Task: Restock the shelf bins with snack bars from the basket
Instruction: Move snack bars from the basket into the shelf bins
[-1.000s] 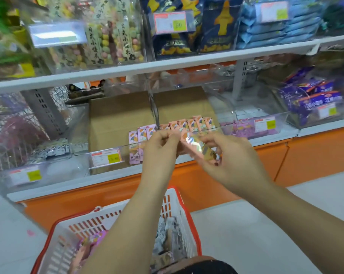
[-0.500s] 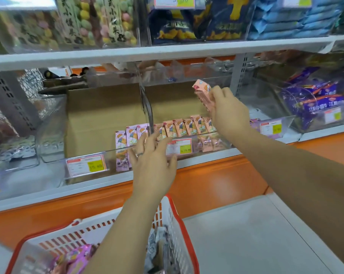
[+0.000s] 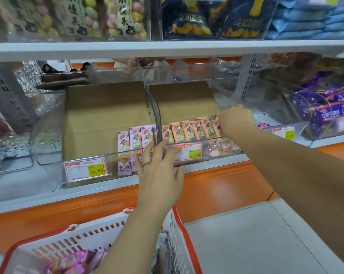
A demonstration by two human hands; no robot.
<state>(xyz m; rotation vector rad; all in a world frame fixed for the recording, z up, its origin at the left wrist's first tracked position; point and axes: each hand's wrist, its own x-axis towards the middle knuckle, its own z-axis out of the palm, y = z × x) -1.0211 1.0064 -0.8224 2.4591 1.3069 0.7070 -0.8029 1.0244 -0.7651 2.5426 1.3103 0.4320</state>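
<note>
While the white, red-rimmed basket (image 3: 100, 229) sits low at the left with pink wrapped snacks (image 3: 72, 262) lying in it, the lower shelf above it carries a row of clear bins. A left clear bin (image 3: 48, 139) has a brown cardboard box (image 3: 104, 115) standing at its back, a yellow-and-white price label (image 3: 86, 170) on its front wall, and a few pink snack bars (image 3: 136, 138) standing upright at its right end, against the clear divider (image 3: 154, 113). Just below that divider the left hand (image 3: 160, 175) is raised above the basket, fingers straight and spread, the tips touching the front edge of the bins and holding nothing. Right of the divider, the right clear bin (image 3: 224, 97) holds a row of peach snack bars (image 3: 187, 131) standing upright side by side, with a second price label (image 3: 187, 151) on its front. The right hand (image 3: 235, 121) reaches into this bin, at the right end of the peach row, knuckles up and fingers bent down out of sight; whether they pinch a bar cannot be told. Purple snack packs (image 3: 329, 109) fill a tilted bin well off to the right.
</note>
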